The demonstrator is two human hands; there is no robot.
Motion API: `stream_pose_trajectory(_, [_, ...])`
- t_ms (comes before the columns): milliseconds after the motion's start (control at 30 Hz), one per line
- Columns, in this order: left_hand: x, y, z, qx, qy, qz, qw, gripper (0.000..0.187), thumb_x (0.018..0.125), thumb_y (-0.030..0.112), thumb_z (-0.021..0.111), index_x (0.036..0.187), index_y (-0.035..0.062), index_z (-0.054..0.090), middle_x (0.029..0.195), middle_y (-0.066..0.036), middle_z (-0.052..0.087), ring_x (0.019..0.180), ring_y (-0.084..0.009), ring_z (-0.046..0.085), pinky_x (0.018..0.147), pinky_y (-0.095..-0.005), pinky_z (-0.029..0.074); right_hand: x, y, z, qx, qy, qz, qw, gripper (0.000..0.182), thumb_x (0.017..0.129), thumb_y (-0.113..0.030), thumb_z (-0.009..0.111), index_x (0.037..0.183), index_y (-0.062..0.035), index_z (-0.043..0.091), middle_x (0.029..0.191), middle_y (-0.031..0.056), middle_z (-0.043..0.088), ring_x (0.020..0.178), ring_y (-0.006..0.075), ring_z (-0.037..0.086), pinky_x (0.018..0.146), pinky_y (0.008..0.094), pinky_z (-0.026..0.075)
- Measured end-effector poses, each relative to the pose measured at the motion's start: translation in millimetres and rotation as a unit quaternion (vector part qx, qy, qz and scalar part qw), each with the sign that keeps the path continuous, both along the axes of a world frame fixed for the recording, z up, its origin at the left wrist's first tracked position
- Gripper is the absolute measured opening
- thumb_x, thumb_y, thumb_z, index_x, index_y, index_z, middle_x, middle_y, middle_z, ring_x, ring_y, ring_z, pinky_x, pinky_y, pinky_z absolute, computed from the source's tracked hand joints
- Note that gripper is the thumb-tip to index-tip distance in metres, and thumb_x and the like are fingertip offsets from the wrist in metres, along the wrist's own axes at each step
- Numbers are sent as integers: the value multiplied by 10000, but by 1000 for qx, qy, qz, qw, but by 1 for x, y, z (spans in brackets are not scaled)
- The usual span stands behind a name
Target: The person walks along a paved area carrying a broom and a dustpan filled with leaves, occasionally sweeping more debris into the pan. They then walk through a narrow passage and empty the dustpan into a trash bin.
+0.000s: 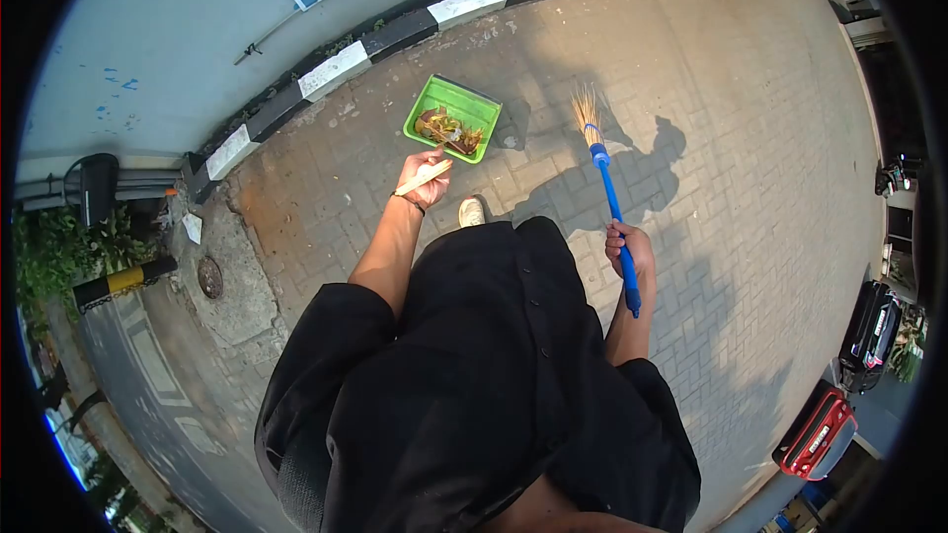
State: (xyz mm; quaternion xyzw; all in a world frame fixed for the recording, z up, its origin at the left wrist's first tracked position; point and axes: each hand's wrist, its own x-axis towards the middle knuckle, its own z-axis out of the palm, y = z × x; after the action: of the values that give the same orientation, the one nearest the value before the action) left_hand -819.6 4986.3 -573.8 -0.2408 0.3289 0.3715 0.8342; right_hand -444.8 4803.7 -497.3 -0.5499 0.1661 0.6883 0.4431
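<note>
My left hand [425,178] is closed around a pale wooden handle [423,179], just at the near edge of a green dustpan [419,99]. Dry brown and yellowish leaves [449,128] lie inside the dustpan. Over on the right, my right hand [630,246] grips the blue handle of a stick broom [610,188]. Its straw bristles point away from me, above the paving in this view. A dark band circles my left wrist.
Block paving [750,158] spreads out around me, with my shadow on it. A black-and-white kerb [400,35] runs along the wall ahead. At left are a round metal cover [210,277] and a black-yellow post [125,280]. Parked cars, including a red one [816,431], stand at far right.
</note>
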Motion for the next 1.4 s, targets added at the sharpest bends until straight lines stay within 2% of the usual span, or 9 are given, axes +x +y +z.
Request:
stream_pose_trajectory(133, [4,80,-26,1,35,22,999,151,905,124,448,836,-1,398,529,-10,427,401,-92,429,365,-200,383,1,98,-3,-4,-82,118,990,146,874,-170,522,823,-54,448,597,-27,427,418,40,375,368,200,323])
stream_pose_trajectory(267, [7,146,-78,-24,16,34,999,192,923,178,436,818,22,395,537,-3,430,419,-93,456,373,-203,423,16,215,-31,-9,-126,182,975,156,848,-181,558,769,-76,474,605,-1,477,435,76,425,367,227,335])
stream_pose_trajectory(567, [14,264,-142,-116,83,73,987,131,905,115,414,859,-6,389,606,-38,475,415,-89,486,376,-184,447,19,472,-97,-35,-283,312,906,150,823,-174,541,739,-59,496,527,15,453,399,118,438,354,274,352])
stream_pose_trajectory(733, [-6,281,-179,-124,78,92,985,133,864,55,453,913,-68,440,591,-41,498,439,-98,527,395,-176,479,-25,495,-137,10,-331,478,813,159,800,-146,535,726,-6,519,520,65,500,410,168,479,370,306,365])
stream_pose_trajectory(833, [-20,306,-164,-208,103,98,968,129,858,42,459,741,65,407,522,18,414,377,-85,429,353,-200,404,-38,458,-119,45,-370,597,710,215,775,-162,560,715,40,517,528,90,514,417,183,497,384,317,377])
stream_pose_trajectory(1067, [-42,299,-142,-203,130,-50,969,29,838,29,464,855,22,441,591,-14,446,481,-97,467,467,-203,470,-92,407,40,-80,-171,554,811,149,806,-138,568,779,1,523,568,19,474,410,83,445,365,244,356])
stream_pose_trajectory(1200, [-59,286,-163,-79,133,-220,963,118,837,45,471,734,62,417,568,4,430,466,-85,458,466,-205,460,-122,391,58,-108,-155,460,868,150,834,-161,556,798,-22,512,577,1,460,405,67,415,355,228,331])
stream_pose_trajectory(1300, [-52,300,-144,-126,51,-184,973,153,832,28,468,698,77,412,572,3,445,454,-74,462,453,-187,445,-126,377,49,-130,-126,338,923,149,841,-166,551,792,-35,499,584,-1,459,400,66,405,357,220,329])
stream_pose_trajectory(1400, [-26,341,-49,-129,98,-226,960,118,830,-1,443,742,73,416,589,5,451,463,-54,482,410,-157,441,-123,359,45,-131,-65,154,977,177,875,-200,523,878,-32,467,604,-10,444,409,47,383,360,194,316])
